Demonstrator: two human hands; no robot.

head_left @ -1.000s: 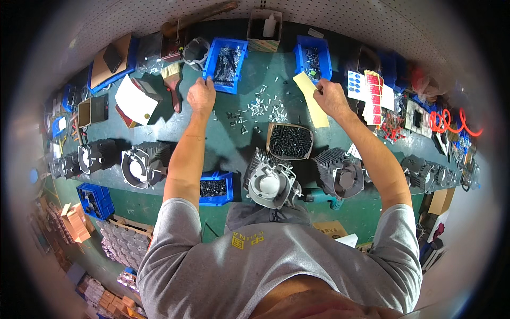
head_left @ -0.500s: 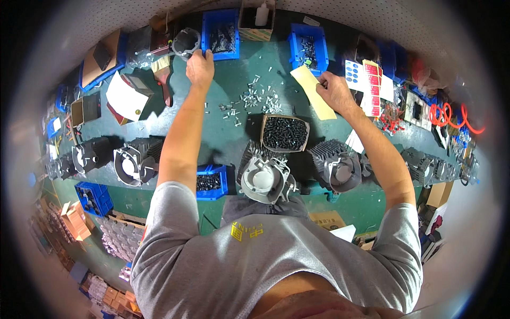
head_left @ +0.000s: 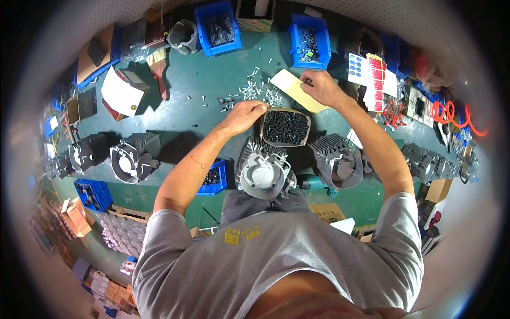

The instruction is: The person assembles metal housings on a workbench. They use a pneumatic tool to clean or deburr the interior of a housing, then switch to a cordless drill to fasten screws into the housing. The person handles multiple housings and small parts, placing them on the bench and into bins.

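My left hand [head_left: 244,116] is closed at the far left corner of a small cardboard box [head_left: 286,144] full of black screws, thumb and fingers gripping its rim. Beyond the box, my right hand [head_left: 321,87] pinches the upper right edge of a yellow card strip [head_left: 293,89], which lies slantwise on the bench. Loose silver screws [head_left: 254,91] are scattered left of the card. Right in front of me stands a grey finned metal housing [head_left: 263,173] with a round opening; a second finned housing [head_left: 340,166] stands to its right.
Two blue bins of small parts, left bin [head_left: 217,26] and right bin [head_left: 309,40], stand at the back. A brush [head_left: 160,74] and a white sheet [head_left: 119,93] lie left. Label sheets [head_left: 374,82] and a red coiled hose [head_left: 451,114] are right. More housings [head_left: 133,159] line the front edge.
My left hand has come back from the far left blue bin to the box of black screws. That bin now sits tilted. My right hand and the yellow card have shifted left.
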